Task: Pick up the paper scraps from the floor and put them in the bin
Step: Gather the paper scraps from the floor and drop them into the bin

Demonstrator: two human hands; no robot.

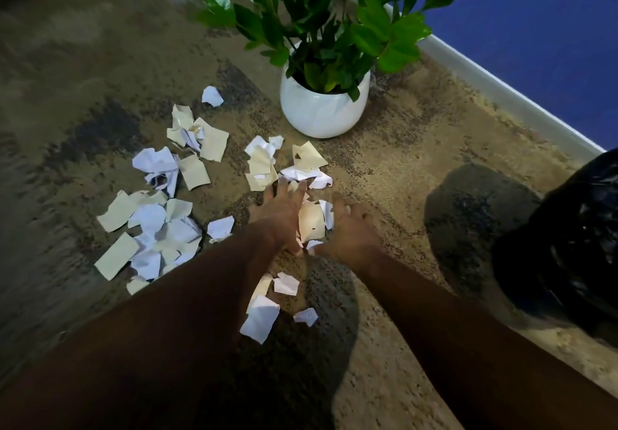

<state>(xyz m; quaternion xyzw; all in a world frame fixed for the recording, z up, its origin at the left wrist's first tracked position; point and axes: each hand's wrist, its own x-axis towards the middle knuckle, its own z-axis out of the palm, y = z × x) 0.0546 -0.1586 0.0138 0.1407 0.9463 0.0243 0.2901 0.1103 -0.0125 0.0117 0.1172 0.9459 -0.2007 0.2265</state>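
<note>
Torn white and cream paper scraps lie scattered over the brown carpet, with a big cluster at the left [157,229], another further back [197,142] and a few near me [264,316]. My left hand [282,219] reaches forward with straight fingers, its tips touching scraps [301,172] in front of the plant pot. Beside it, my right hand [352,229] curls its fingers round a cream and white bunch of scraps [311,222] held between the two hands. The bin [568,245], lined with a black plastic bag, stands at the right edge, partly cut off.
A white round pot [321,112] with a green leafy plant stands just beyond the scraps. A pale skirting board [485,75] and a blue wall run diagonally at the upper right. Bare carpet lies between my right hand and the bin.
</note>
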